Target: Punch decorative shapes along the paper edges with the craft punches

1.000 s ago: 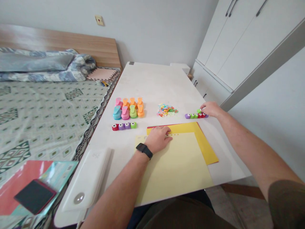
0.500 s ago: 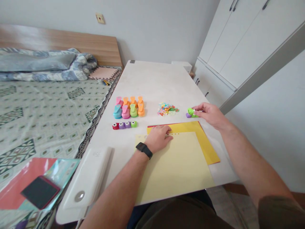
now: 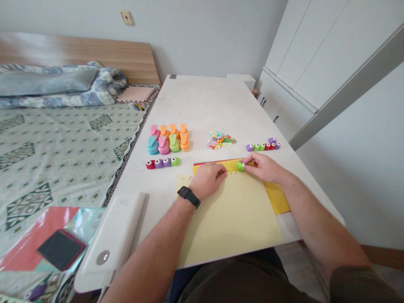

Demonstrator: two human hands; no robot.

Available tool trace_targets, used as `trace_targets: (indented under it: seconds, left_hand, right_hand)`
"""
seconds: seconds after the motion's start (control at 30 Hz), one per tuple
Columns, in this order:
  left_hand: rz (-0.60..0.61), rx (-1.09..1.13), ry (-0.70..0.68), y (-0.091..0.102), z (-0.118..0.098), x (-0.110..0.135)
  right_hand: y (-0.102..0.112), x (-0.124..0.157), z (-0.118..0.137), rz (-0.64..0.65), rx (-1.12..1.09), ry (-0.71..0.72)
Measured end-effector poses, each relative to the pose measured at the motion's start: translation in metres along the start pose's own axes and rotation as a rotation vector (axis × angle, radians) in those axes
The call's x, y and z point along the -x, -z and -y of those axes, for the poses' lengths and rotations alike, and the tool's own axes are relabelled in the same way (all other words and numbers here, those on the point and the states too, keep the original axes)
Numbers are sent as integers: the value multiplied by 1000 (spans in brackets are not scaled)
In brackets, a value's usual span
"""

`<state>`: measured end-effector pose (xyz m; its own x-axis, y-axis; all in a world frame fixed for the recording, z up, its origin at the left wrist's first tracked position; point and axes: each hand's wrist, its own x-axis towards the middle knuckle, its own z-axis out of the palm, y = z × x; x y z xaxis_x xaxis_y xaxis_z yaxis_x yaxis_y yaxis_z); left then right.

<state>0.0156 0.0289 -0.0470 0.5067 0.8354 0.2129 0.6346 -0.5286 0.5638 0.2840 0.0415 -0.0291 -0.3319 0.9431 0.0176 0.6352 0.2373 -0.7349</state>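
Head-worn view, forward and down

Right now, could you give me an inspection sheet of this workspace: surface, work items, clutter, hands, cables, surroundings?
Surface: white table.
Job's things: pale yellow sheet over darker yellow paper; green punch by the pale sheet's far edge, contact unclear; eight larger punches farther left.
Clutter: colourful paper bits heaped beyond the sheets; white device at left.
Hands: left hand rests on the pale sheet; right hand pinches the green punch.
Cables: pale cord near the white device's near end.
Surroundings: bed left; white cabinets right.
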Motion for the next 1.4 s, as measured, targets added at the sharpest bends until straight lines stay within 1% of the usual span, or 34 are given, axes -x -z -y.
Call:
trace_targets:
  seconds: [0.23,0.43,0.67,0.83,1.07,1.4]
  left_hand:
    - [4,-29,4,0,-3,-1]
    - [-9,-11,0,1,-4,-1]
    - [-13,3,7,2,-6,0]
    - [-26,8,3,2,-6,0]
    - [-28,14,-5,1,-5,0]
    - [-29,19,9,1,-5,0]
  right_hand:
    - [-1,1,3,-105,44,51]
    - [-3,4,5,-96,77,60]
    - [-5,5,12,-67,44,98]
    - [-4,6,15,-82,40,108]
    - [-6,6,11,-48,30,113]
    - [-4,7,10,-38,35,120]
